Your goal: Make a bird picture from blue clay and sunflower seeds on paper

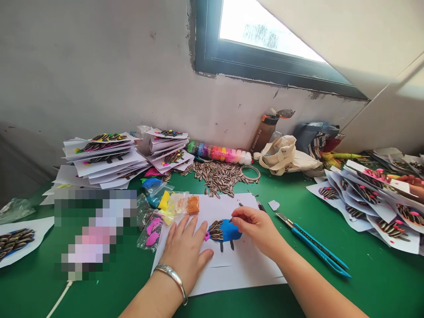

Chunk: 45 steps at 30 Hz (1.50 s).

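Observation:
My left hand [187, 247], wearing a silver bangle, lies flat with fingers spread on a white sheet of paper [205, 278]. By its fingertips, the sheet bears a flat blue clay shape [230, 232] with a pink clay piece [207, 236] at its left end and two dark legs below. Striped sunflower seeds [217, 230] overlap on the blue clay's left part; its right part is bare blue. Over that right end, my right hand [253, 225] is closed in a pinch on what looks like a sunflower seed, mostly hidden by the fingers.
Loose sunflower seeds [220, 176] are heaped behind the paper. Clay packs [188, 204] stand at its upper left. A blue utility knife [314, 249] lies right. Stacked seed pictures [102, 161] rise at left, more [371, 198] at right, near another person's hand [412, 185]. A bottle [265, 130] leans behind.

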Each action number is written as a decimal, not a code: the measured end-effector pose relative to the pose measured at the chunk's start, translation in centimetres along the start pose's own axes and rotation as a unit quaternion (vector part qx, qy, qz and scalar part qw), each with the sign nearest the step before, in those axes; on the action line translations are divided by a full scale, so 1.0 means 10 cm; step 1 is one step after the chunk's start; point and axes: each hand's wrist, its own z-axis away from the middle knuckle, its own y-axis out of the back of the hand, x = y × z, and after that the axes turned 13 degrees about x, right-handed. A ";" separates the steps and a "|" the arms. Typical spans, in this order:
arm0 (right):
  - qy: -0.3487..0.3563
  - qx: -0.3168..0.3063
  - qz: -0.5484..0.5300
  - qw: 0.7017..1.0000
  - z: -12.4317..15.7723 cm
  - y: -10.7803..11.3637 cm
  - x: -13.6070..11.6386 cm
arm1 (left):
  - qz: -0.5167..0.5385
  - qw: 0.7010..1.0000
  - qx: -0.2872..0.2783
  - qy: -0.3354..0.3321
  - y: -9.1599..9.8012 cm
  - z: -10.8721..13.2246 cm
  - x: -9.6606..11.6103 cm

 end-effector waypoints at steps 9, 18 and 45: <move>0.044 -0.028 0.076 0.996 0.06 -0.06 0.07 | -0.011 1.000 -0.001 0.004 -0.01 0.01 0.03; 0.244 0.042 0.179 0.952 0.04 -0.19 0.18 | 0.000 1.000 0.008 0.001 -0.04 0.03 0.01; 0.312 0.068 0.212 0.924 0.07 -0.14 0.27 | -0.008 1.000 0.004 0.005 -0.04 0.00 0.03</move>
